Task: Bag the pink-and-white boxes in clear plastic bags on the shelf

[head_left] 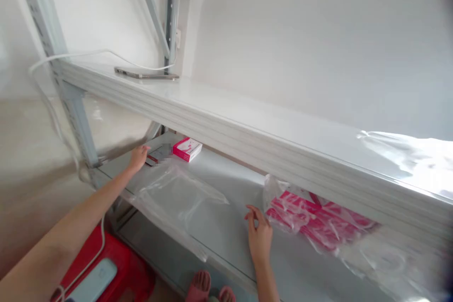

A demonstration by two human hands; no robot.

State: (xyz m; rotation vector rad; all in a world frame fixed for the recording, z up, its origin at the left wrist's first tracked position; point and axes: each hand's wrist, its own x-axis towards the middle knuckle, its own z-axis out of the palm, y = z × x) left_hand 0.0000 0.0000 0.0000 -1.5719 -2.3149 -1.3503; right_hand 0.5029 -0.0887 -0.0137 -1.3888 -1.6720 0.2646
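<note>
On the middle shelf (219, 184), my left hand (139, 156) reaches to the far left end, its fingertips at the edge of a flat, dark-edged rectangular item (153, 159). That item is partly blurred out; I cannot make out its kind. Just right of it sits a small pink and white box (188, 148). A clear plastic bag (177, 193) lies flat between my hands and hangs over the front edge. My right hand (260, 233) hovers with loosely bent fingers, holding nothing, left of a clear bag of pink packages (311, 214).
The upper shelf (226, 108) overhangs the rear of this one and carries a phone or tablet (146, 75) with a white cable (106, 52). Clear plastic (410, 155) lies farther right. Below left stands a red stool (123, 255) bearing a pale blue device (94, 282).
</note>
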